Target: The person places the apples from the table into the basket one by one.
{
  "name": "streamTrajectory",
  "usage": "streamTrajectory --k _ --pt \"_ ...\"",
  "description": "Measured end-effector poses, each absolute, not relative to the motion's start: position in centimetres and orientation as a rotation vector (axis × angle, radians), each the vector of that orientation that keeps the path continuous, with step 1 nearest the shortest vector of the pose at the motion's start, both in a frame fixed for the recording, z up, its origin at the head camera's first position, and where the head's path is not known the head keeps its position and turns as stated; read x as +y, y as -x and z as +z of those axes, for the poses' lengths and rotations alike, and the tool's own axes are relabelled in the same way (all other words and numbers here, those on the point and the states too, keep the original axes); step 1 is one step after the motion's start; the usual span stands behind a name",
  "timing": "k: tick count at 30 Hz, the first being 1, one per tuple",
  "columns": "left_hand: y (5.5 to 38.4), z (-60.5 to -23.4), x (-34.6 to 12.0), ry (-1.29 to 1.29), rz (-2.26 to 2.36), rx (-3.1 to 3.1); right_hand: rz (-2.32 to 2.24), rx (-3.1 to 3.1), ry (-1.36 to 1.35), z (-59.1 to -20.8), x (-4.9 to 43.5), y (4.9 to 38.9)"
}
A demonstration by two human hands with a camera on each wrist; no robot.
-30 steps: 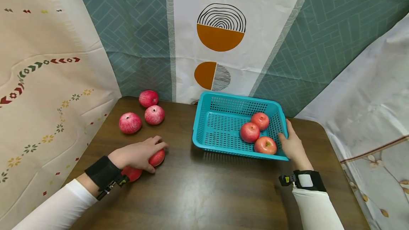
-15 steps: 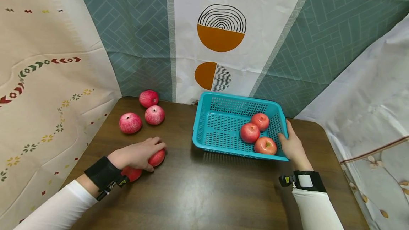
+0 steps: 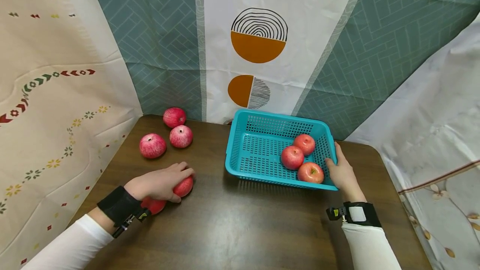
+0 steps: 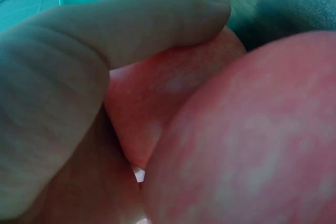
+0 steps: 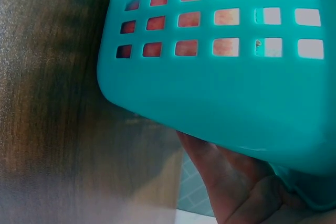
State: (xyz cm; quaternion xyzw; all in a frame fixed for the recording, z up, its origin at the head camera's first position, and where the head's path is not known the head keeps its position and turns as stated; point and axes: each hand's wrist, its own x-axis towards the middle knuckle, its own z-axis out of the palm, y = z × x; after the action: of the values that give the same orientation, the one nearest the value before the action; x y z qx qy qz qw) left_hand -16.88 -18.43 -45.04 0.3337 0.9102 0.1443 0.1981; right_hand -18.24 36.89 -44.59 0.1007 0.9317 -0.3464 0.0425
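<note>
My left hand (image 3: 159, 182) grips a red apple (image 3: 183, 186) on the table at the left, thumb on its near side and fingers over its top. Under the wrist a second apple (image 3: 154, 206) lies partly hidden; in the left wrist view this nearer apple (image 4: 252, 140) fills the right side, with the gripped apple (image 4: 168, 82) behind it beneath the thumb. At the right, my right hand (image 3: 342, 172) holds the end wall of a blue-green plastic basket (image 3: 273, 180), thumb inside the rim and fingers outside. Three apples (image 3: 292, 157) sit in the basket's right part.
Three darker, streaked red apples (image 3: 152, 145) stand at the back left of the brown wooden table (image 3: 225, 228). Patterned cloth (image 3: 258, 53) hangs along the table's back edge, with more cloth at both sides.
Both hands keep their places, the left on the apple and the right at the basket's end. The whole head view has shifted very slightly.
</note>
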Motion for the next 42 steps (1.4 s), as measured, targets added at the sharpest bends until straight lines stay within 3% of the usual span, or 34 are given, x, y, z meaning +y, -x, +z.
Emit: streamTrajectory --k 21,42 --pt "17.3 -44.0 -18.0 -1.029 0.48 2.651 -1.075 2.844 -0.313 -44.6 36.8 18.2" --pt "17.7 -39.6 -13.2 -1.28 0.702 2.798 -1.05 2.882 -0.269 -44.7 37.0 18.2"
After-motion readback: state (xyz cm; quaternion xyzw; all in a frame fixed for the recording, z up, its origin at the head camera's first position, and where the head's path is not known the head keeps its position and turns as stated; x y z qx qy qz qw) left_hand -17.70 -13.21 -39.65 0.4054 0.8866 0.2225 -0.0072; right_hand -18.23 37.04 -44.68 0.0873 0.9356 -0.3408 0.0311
